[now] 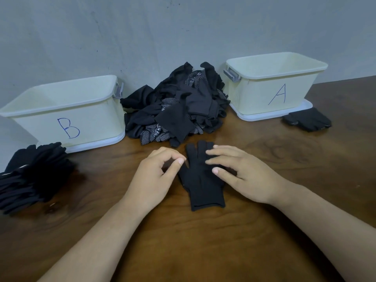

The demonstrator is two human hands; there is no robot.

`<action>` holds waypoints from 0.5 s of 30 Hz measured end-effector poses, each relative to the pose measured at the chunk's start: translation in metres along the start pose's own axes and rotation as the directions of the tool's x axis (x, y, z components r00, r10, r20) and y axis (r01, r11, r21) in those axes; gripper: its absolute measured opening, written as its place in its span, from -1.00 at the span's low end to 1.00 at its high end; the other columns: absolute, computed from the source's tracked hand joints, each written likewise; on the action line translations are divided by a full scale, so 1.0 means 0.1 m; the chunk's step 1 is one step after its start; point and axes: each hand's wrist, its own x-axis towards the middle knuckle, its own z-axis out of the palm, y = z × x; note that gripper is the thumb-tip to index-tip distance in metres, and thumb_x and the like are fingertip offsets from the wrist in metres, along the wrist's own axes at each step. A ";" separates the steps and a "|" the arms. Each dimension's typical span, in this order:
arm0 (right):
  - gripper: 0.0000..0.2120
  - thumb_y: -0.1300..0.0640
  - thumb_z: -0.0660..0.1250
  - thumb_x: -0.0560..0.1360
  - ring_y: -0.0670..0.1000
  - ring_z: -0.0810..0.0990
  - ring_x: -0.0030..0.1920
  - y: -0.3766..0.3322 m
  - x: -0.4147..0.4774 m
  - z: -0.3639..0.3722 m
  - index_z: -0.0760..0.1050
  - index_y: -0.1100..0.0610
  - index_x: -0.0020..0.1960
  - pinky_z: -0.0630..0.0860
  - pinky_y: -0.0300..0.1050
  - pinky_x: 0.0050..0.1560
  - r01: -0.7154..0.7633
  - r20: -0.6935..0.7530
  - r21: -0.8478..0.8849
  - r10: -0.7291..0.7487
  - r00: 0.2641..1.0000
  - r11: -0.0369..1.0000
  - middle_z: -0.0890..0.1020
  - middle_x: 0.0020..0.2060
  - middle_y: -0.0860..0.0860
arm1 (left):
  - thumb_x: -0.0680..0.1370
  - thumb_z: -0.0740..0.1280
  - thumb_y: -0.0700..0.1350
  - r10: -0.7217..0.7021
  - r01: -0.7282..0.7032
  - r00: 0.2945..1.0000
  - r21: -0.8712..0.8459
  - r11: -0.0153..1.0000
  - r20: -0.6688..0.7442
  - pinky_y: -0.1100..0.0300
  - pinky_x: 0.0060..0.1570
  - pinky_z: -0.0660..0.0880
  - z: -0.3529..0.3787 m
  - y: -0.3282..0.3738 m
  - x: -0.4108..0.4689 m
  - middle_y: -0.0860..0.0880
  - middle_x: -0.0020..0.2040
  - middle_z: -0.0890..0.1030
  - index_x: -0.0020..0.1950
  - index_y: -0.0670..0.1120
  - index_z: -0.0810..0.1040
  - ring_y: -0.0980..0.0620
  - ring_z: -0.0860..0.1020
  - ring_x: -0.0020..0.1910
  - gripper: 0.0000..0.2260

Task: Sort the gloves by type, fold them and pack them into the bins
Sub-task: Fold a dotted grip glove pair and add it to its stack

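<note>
The plain black glove point(203, 188) lies flat on the counter point(203, 247), just in front of the glove heap point(179, 106), fingers pointing toward it. My right hand point(240, 171) rests on it, grip loose, fingers straight. My left hand point(156, 174) curls at its edge; I cannot tell whether that grip pinches cloth.

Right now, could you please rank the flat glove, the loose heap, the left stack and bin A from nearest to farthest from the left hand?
1. Flat glove, right beside the left hand, at its fingertips.
2. Loose heap, just behind, in the centre.
3. Left stack, far out to the left.
4. Bin A, at the back right.
</note>
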 end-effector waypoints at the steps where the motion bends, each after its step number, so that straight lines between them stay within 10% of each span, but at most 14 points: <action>1: -0.69 -0.13 0.25 0.72 -0.30 0.27 0.57 -0.05 -0.02 0.02 0.62 -0.13 0.40 0.21 -0.17 0.61 0.032 -0.025 0.048 -0.031 0.999 0.998 0.51 0.47 -0.29 | 0.66 0.41 -0.04 0.007 -0.007 1.000 0.007 1.000 -0.010 0.13 0.20 0.51 -0.02 0.01 0.00 0.24 0.04 0.65 -0.04 0.19 0.66 0.14 0.58 0.18 -0.87; 7: -0.71 -0.23 0.40 0.62 -0.24 0.46 0.40 -0.34 -0.25 0.14 0.69 -0.13 0.24 0.46 -0.20 0.38 0.190 0.101 0.041 -0.193 0.976 0.981 0.60 0.29 -0.30 | 0.61 0.44 0.13 0.081 -0.093 0.985 0.079 0.993 0.152 0.06 0.10 0.50 -0.11 0.05 0.01 0.14 -0.08 0.63 -0.19 0.13 0.56 0.08 0.55 0.08 -0.79; 15: -0.73 -0.14 0.31 0.67 -0.20 0.60 0.27 -0.38 -0.25 0.14 0.71 -0.05 0.19 0.65 -0.08 0.17 0.259 0.064 -0.140 -0.252 0.966 0.956 0.69 0.21 -0.21 | 0.59 0.49 -0.07 0.176 -0.260 0.882 0.140 0.955 0.438 0.17 0.24 0.45 -0.15 -0.06 -0.02 0.27 0.12 0.61 0.11 0.15 0.70 0.12 0.53 0.22 -0.86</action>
